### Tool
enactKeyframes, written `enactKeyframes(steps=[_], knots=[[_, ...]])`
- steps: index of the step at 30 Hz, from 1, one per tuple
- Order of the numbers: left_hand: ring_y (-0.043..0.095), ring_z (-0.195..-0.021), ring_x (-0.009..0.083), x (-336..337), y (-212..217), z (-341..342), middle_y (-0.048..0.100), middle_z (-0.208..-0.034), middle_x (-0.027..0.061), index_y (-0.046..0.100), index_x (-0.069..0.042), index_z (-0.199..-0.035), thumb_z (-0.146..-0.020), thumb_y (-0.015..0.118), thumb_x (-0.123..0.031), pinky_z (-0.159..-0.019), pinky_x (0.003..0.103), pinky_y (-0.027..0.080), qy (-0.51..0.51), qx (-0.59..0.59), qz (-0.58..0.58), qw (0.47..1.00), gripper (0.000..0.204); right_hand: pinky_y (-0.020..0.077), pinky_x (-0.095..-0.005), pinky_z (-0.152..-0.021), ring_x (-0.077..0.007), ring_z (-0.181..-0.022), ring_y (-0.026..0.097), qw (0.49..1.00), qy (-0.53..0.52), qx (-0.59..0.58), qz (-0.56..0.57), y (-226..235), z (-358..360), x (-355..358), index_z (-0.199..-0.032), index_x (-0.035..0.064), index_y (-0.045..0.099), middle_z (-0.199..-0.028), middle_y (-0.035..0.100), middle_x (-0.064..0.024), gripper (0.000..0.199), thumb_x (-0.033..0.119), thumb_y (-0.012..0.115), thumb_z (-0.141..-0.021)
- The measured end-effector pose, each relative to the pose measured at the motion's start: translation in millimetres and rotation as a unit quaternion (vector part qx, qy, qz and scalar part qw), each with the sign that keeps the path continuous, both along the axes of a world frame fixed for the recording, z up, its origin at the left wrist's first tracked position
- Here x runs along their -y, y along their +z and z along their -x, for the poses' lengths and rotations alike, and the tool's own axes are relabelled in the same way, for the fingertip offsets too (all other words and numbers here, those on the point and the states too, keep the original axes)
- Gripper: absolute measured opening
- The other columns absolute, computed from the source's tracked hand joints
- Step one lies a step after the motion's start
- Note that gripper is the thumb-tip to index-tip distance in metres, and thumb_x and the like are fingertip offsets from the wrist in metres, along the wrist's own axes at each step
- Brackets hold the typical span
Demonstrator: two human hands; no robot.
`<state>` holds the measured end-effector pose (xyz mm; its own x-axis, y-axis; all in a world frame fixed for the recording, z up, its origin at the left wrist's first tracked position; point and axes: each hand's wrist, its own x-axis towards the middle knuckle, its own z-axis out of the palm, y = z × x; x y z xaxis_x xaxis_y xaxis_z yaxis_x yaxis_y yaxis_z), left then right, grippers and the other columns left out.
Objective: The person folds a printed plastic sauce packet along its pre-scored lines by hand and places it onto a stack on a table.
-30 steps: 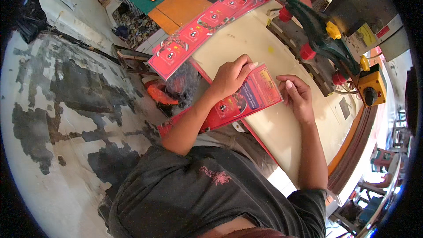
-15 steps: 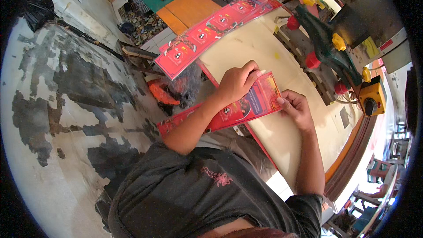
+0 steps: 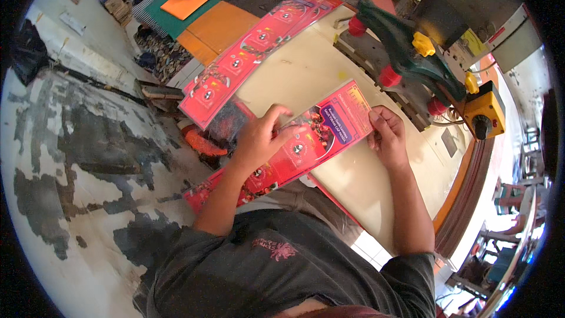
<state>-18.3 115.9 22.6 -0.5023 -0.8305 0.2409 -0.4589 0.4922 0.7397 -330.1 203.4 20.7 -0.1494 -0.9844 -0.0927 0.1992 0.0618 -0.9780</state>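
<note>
A long red printed strip (image 3: 301,148), with food pictures and a purple panel, slants across in front of my body over the edge of the cream work surface. My right hand (image 3: 388,136) pinches its upper right end between thumb and fingers. Beside the strip's far edge is my left hand (image 3: 262,138), thumb and forefinger apart with nothing seen between them. Whether its fingertips touch the strip I cannot tell. My left forearm passes over the strip's lower part and hides some of it. Farther off, a stack of similar red strips (image 3: 238,62) lies across the work surface.
A dark green machine frame (image 3: 406,47) with red and yellow knobs stands along the far right edge of the cream work surface (image 3: 359,191). Near it is a yellow control box (image 3: 485,111) with a black dial. Orange sheets (image 3: 219,30) lie beyond the stack.
My left hand has let go of the strip's upper part and moved left and down, its fingers parting. More of the strip's print shows. My right hand keeps its pinch.
</note>
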Motion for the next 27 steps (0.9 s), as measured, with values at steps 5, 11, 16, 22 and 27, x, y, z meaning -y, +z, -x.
enactKeyframes(steps=[5, 11, 16, 22, 27], knots=[[0.051, -0.057, 0.0172, -1.0, 5.7, -49.9, 0.053, -0.065, 0.0098, 0.062, -0.003, -0.090, -0.093, 0.082, -0.039, -0.057, 0.037, 0.043, -0.002, 0.075, -0.018, 0.997, 0.041, 0.0427, -0.0249, -0.053, -0.0084, -0.057, 0.058, 1.000, -0.010, 0.015, 0.008, -2.8, -0.7, 4.1, -0.104, 0.0040, 0.067, -0.078, 0.067, -0.0012, 0.030, 0.033, 0.058, -0.110], [0.042, -0.065, 0.0075, 9.1, 28.2, -95.7, 0.050, -0.066, 0.0005, 0.059, 0.000, -0.079, -0.096, 0.081, -0.027, -0.059, 0.031, 0.040, 0.038, 0.027, -0.092, 0.995, 0.039, 0.0474, -0.0243, -0.058, -0.0105, -0.062, 0.064, 0.998, 0.020, -0.062, -0.001, 6.4, -17.4, -0.6, -0.115, 0.0039, 0.067, -0.079, 0.072, -0.0047, 0.041, 0.042, 0.052, -0.113], [0.045, -0.071, 0.0023, 52.6, 68.3, -113.7, 0.053, -0.075, -0.0085, 0.063, 0.001, -0.083, -0.100, 0.076, -0.022, -0.062, 0.025, 0.041, 0.124, -0.026, -0.054, 0.990, 0.031, 0.0524, -0.0270, -0.062, -0.0097, -0.069, 0.065, 0.985, 0.083, -0.148, 0.024, 10.7, -19.2, -2.9, -0.129, 0.0023, 0.065, -0.085, 0.074, -0.0069, 0.039, 0.036, 0.055, -0.112], [0.041, -0.068, 0.0032, 188.1, 89.9, -113.0, 0.046, -0.069, -0.0066, 0.057, -0.001, -0.078, -0.104, 0.071, -0.033, -0.059, 0.027, 0.037, 0.130, 0.031, 0.037, 0.990, 0.043, 0.0527, -0.0263, -0.062, -0.0092, -0.075, 0.068, 0.982, 0.097, -0.162, 0.017, 13.4, -19.9, -1.0, -0.126, 0.0028, 0.066, -0.086, 0.071, -0.0038, 0.031, 0.028, 0.062, -0.109], [0.036, -0.066, 0.0063, 318.9, 82.8, -111.0, 0.042, -0.068, -0.0055, 0.054, -0.002, -0.074, -0.103, 0.071, -0.042, -0.058, 0.033, 0.033, 0.074, 0.134, 0.091, 0.984, 0.052, 0.0528, -0.0265, -0.063, -0.0086, -0.079, 0.068, 0.982, 0.102, -0.156, 0.018, 13.6, -20.8, 1.7, -0.122, 0.0015, 0.067, -0.089, 0.070, -0.0035, 0.026, 0.023, 0.064, -0.108]])
